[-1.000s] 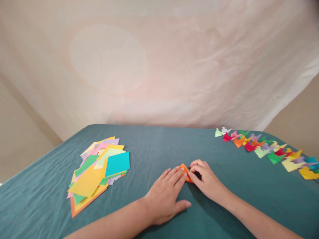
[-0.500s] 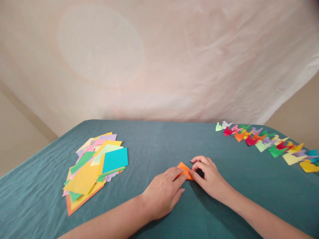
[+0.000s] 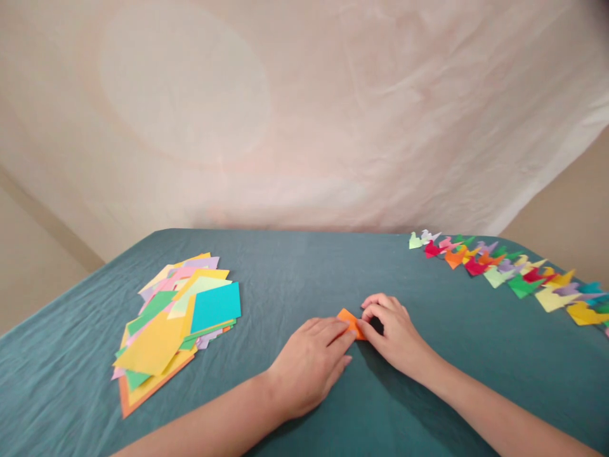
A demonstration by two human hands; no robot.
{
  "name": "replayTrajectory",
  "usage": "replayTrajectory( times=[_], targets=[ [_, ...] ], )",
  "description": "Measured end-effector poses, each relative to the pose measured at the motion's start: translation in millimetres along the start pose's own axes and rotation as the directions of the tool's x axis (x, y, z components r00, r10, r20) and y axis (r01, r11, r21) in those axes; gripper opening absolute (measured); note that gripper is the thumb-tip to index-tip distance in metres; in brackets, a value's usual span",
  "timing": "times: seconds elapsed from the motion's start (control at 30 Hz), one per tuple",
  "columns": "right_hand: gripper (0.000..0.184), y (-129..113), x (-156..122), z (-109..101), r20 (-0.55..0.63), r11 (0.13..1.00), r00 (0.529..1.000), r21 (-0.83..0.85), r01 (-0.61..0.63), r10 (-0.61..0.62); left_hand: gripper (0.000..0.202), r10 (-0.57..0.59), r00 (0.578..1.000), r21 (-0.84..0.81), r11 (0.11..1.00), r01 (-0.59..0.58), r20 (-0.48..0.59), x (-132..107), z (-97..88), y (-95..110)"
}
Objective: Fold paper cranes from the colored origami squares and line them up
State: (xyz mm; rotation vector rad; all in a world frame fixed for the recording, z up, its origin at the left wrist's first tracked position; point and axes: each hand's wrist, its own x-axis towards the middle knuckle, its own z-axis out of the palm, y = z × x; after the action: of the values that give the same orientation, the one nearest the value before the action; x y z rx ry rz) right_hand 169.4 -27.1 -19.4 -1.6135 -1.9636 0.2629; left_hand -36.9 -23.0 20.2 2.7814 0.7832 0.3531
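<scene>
A small folded orange paper [image 3: 349,320] lies on the teal tablecloth [image 3: 295,279] near the front middle. My left hand [image 3: 311,363] lies palm down with its fingers stretched onto the paper's left side, pressing it flat. My right hand [image 3: 394,333] has its fingers curled and pinched on the paper's right edge. Most of the paper is hidden under both hands.
A loose heap of coloured paper squares [image 3: 176,317] lies at the left of the table. A row of several small folded paper figures [image 3: 504,270] runs along the right edge. A pale wrinkled cloth backdrop [image 3: 304,114] hangs behind the table.
Both hands stay on the orange paper and have shifted slightly; the right fingers have closed in on its edge. The view has tilted a little, so the table sits lower and wider.
</scene>
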Motion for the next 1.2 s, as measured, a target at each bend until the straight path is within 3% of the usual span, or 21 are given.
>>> replayTrajectory(
  times=[0.2,1.2],
  targets=[
    [0.010,-1,0,1,-0.014,0.999,1.000,-0.035,-0.003,0.003,0.050,0.012,0.996,0.001,1.000,-0.012,0.084,-1,-1.8,4],
    [0.005,-4,1,0,-0.041,0.998,0.999,-0.068,0.005,-0.008,0.053,-0.015,0.995,0.066,0.998,0.008,0.103,-4,7.4,4]
  ],
)
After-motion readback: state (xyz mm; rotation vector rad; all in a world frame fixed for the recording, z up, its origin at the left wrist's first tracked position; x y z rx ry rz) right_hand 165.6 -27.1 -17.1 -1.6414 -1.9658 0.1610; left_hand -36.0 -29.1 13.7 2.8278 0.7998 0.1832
